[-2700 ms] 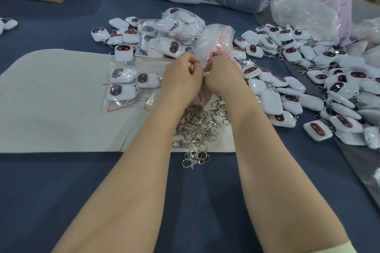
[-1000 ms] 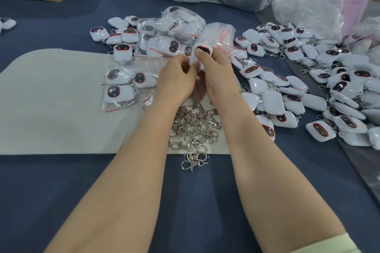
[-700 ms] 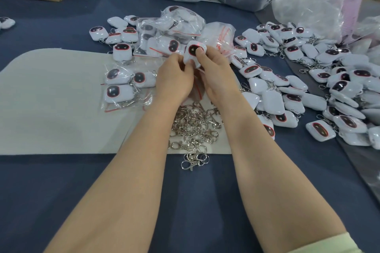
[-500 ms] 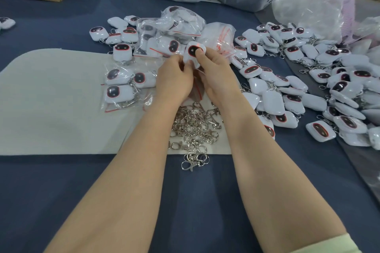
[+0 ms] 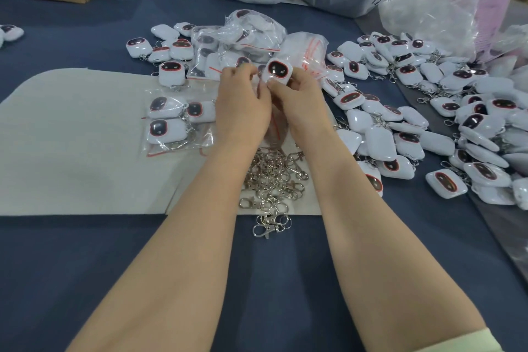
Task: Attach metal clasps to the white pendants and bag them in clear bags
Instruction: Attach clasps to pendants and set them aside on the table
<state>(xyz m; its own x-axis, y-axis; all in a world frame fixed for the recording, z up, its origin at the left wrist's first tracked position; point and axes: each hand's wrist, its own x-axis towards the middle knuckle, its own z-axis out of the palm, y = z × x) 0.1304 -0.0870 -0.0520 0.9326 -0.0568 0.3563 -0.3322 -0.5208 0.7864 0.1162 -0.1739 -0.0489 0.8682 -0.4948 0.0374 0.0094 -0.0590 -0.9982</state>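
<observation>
Here both hands meet above the far edge of a beige felt mat (image 5: 71, 137). The right hand (image 5: 297, 100) pinches a white pendant (image 5: 279, 71) by its lower edge, so the pendant stands just above the fingertips with its dark, red-rimmed face turned toward the camera. The left hand (image 5: 243, 106) sits just beside it on the left, its fingertips curled and drawn together next to the pendant's left edge. I cannot tell whether they nip anything, as the spot is too small to read. A heap of metal clasps (image 5: 274, 177) lies on the mat between the two forearms, nearer the person than the hands. Bagged pendants (image 5: 177, 123) rest on the mat left of the left hand. A stack of clear bags (image 5: 307, 48) with red strips lies just beyond the held pendant, and loose pendants (image 5: 400, 128) spread over the blue tabletop (image 5: 285, 280) to the right.
</observation>
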